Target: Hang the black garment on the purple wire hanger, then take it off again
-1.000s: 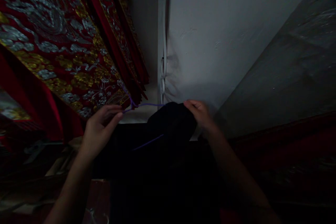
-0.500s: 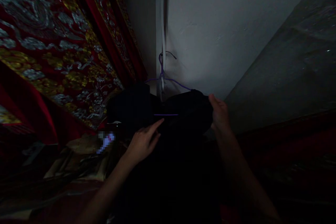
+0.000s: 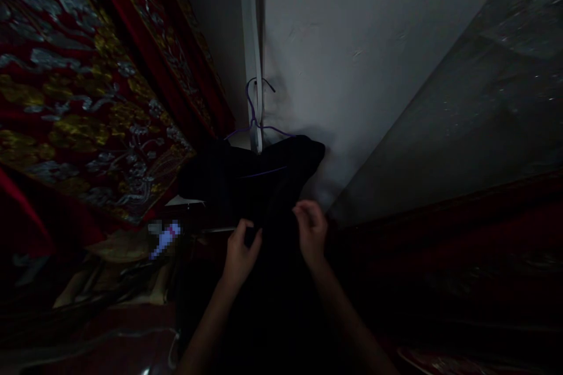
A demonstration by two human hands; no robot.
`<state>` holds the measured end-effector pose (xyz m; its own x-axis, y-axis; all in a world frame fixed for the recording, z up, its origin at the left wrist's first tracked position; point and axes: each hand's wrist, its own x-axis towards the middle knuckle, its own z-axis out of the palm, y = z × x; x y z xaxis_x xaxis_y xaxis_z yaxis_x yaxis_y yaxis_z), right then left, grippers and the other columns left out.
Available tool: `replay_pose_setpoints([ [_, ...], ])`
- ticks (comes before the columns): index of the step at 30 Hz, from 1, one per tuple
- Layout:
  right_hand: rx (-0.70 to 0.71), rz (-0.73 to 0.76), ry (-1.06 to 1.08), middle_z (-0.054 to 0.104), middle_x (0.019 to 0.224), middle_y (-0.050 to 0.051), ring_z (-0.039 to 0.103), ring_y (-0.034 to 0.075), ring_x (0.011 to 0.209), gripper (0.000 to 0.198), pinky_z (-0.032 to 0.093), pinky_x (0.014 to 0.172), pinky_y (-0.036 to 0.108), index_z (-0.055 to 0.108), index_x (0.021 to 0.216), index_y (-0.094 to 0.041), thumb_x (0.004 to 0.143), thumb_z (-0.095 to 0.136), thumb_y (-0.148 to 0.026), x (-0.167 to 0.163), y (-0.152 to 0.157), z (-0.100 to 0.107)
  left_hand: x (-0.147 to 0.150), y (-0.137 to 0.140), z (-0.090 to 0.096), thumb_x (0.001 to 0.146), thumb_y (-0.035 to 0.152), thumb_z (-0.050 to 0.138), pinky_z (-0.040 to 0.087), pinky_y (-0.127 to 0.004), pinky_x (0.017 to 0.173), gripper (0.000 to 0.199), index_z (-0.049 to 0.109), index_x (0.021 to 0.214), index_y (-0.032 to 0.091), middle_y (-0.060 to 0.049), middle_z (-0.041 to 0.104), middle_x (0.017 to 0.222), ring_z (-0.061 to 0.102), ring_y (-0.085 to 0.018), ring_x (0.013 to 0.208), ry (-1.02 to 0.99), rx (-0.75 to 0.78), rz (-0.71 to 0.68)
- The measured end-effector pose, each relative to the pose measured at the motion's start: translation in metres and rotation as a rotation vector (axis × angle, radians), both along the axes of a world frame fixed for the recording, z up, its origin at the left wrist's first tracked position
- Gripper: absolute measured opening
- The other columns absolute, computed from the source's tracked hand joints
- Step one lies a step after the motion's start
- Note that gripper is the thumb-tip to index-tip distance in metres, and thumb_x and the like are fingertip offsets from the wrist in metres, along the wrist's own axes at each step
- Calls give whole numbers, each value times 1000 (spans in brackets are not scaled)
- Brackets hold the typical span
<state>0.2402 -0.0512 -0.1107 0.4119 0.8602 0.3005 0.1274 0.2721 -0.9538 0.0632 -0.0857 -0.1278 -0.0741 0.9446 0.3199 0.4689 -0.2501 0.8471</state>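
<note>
A dark garment hangs on a thin purple wire hanger, its neckline sagging across the hanger's lower bar. Below the neckline my left hand is curled, thumb and forefinger closing on the dark cloth with a small gap between them. At the garment's right edge, my right hand has its fingertips bent together in a pinch on the cloth. Poor light hides the folds and most of what lies between the fingers.
A pale strap hangs down the wall corner and bears the hanger. Red cloth with gold and silver embroidery covers the left side. Plastic-like sheeting is at the right. Tan items lie lower left.
My right hand has left the garment's right shoulder and come down and inward. My left hand has moved slightly lower and curled its fingers. The view has shifted a little.
</note>
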Motion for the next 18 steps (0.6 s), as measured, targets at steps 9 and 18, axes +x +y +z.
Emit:
replay_pose_setpoints([
  [9,-235,515,-195,59,76,-1,58,16,70,24,44,66,28,56,89,-23,95,53,-46,-26,-25,-19,22,-9,-4,89,27,64,54,-32,83,61,30,140,29,-6,59,105,65,-18,91,-419,-41,-31],
  [18,-257,453,2,56,61,-2,54,15,58,31,42,57,27,57,74,-22,86,61,-50,-36,-27,-14,27,-10,-14,87,28,64,55,-32,79,40,43,121,26,0,62,84,68,-17,82,-512,-104,66],
])
